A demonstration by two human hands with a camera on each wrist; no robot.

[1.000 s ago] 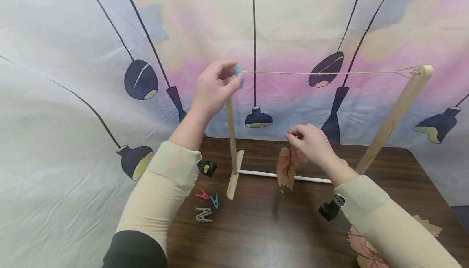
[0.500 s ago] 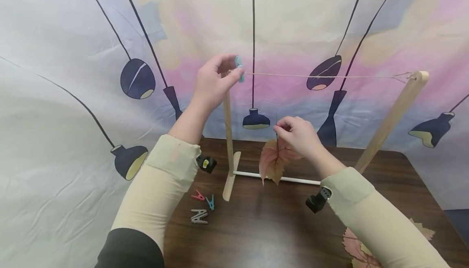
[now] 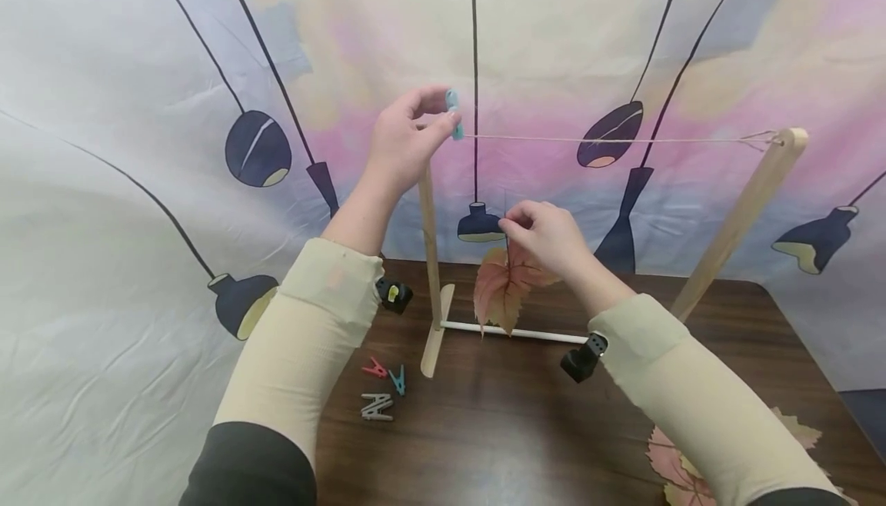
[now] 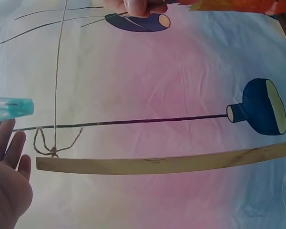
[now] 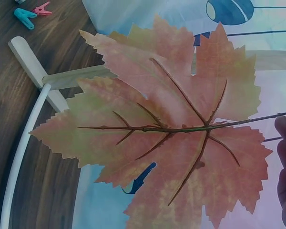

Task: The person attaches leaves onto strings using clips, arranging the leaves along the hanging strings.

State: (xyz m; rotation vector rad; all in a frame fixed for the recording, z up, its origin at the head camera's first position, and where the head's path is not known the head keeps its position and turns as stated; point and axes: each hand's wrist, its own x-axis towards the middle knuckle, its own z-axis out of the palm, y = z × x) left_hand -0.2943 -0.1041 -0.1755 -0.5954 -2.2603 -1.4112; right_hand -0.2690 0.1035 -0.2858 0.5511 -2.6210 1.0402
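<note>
My left hand [image 3: 408, 133] pinches a light blue clothespin [image 3: 454, 114] at the left end of the string [image 3: 588, 139], close to the top of the left wooden post. In the left wrist view the clothespin [image 4: 14, 108] sits beside the string, apart from it. With thumb and fingertips my right hand [image 3: 547, 233] holds an orange-pink artificial maple leaf [image 3: 505, 287] by its thin dark stem. The leaf hangs below the string, in front of the frame's white bottom rod. Its veined side fills the right wrist view, the stem [image 5: 257, 118] running to my fingers at the edge.
The string spans two wooden posts [image 3: 741, 221] on a dark wooden table [image 3: 484, 437]. Red [image 3: 375, 368], blue [image 3: 398, 380] and grey clothespins [image 3: 377, 406] lie at left. More leaves [image 3: 678, 464] lie at lower right, partly under my forearm. A lamp-patterned cloth [image 3: 554, 44] hangs behind.
My right hand has moved left and upward with the leaf, which has turned to show its broad face. The left hand and its clothespin have risen slightly.
</note>
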